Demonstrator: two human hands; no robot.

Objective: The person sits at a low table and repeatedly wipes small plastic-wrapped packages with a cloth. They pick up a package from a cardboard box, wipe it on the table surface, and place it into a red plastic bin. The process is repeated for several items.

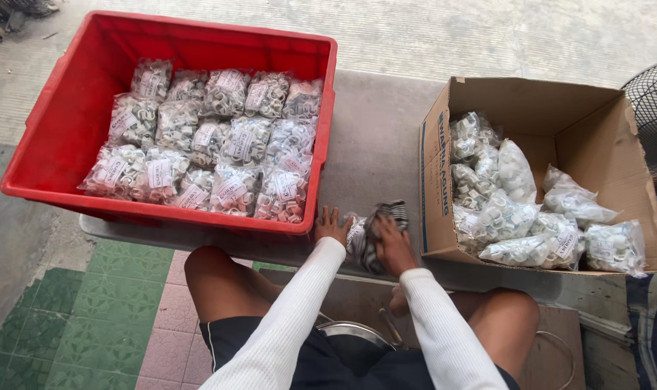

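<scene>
From the head view, the left hand [332, 225] lies open, fingers spread on the worktop [375, 137] against the red crate [68, 108]. The right hand [392, 244] presses a striped cloth [386, 217] onto a small bag of white rings [355, 235] at the worktop's near edge. Being so close to the edge, I reckon a wipe toward the lap could drag the bag off.
</scene>
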